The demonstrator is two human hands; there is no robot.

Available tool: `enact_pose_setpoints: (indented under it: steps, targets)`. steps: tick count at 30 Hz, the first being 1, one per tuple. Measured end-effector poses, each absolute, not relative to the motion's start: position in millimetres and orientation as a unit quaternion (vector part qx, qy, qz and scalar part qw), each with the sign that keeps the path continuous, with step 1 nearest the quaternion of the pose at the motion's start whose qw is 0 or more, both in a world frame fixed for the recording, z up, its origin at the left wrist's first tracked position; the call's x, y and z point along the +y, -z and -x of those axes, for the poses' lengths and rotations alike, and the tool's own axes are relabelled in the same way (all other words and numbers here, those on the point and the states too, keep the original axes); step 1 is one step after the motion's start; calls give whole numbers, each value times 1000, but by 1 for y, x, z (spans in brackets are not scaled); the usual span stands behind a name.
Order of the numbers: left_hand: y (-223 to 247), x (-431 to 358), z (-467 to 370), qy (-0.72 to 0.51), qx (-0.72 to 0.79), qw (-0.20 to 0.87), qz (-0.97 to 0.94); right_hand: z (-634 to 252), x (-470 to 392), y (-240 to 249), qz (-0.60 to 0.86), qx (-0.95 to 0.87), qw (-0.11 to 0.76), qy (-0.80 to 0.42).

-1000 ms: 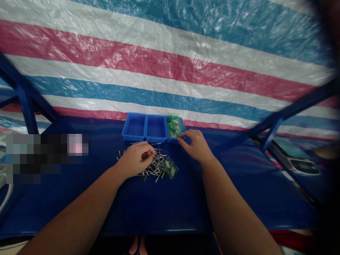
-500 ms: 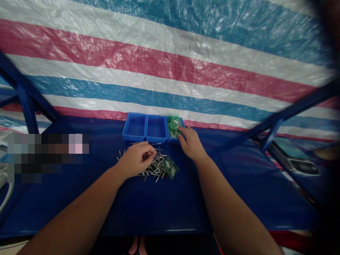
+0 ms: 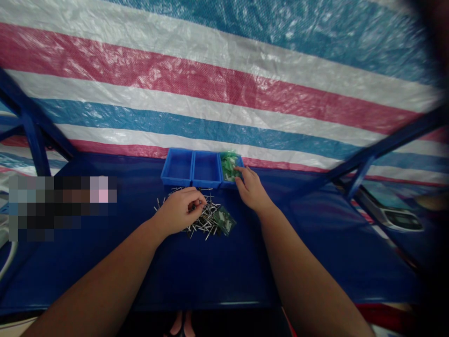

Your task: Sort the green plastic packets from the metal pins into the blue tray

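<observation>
My left hand [image 3: 180,209] is curled above a pile of thin metal pins [image 3: 207,223], some with dark ends. Small dark bits show inside its closed fingers, too small to name. At the right-hand blue bin, my right hand [image 3: 253,188] has its fingers stretched over the near right rim, fingertips at the green plastic bags [image 3: 228,164] inside. Whether those fingertips touch a bag, I cannot tell. A small clear greenish bag [image 3: 224,221] with pale contents lies on the pile's right edge, between my hands.
Two more blue bins, a left one [image 3: 178,166] and a middle one [image 3: 206,167], stand joined in the row along the back of the blue table [image 3: 217,281]. Blue frame bars rise at both sides. A digital scale [image 3: 401,220] sits at far right. Striped sheeting [image 3: 224,84] hangs behind.
Both hands hold almost the same places. The view has shifted very slightly; my right fingers have moved a little over the green bags.
</observation>
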State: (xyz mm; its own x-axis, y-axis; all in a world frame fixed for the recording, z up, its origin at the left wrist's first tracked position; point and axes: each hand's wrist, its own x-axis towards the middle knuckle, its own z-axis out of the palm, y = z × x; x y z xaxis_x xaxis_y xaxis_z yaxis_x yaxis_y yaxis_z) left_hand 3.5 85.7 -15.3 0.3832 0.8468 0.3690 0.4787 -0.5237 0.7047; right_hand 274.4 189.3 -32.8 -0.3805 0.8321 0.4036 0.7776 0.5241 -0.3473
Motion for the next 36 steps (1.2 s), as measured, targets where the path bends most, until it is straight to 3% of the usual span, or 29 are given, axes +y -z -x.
enact_pose_setpoints:
  steps: [9,12,14,18,22,27,36]
  targets:
    - [13,86,-3,-365,415,249,-795,-269,173,6,472,-801,367,5]
    - [13,86,-3,-365,414,248,-796,-269,160,-12,460,-798,388,-44]
    - [12,86,-3,-364,415,248,-796,-269,152,-21,440,-817,349,-128]
    - [14,86,-3,-361,419,249,-795,-272,145,-26,416,-846,172,-286]
    - [15,87,-4,-359,420,241,-798,-272,148,-15,426,-831,53,-354]
    - [15,87,-3,-355,420,242,-799,-265,147,-7,423,-835,11,-353]
    - [16,87,-3,-353,424,244,-798,-262,145,-11,396,-847,15,-355]
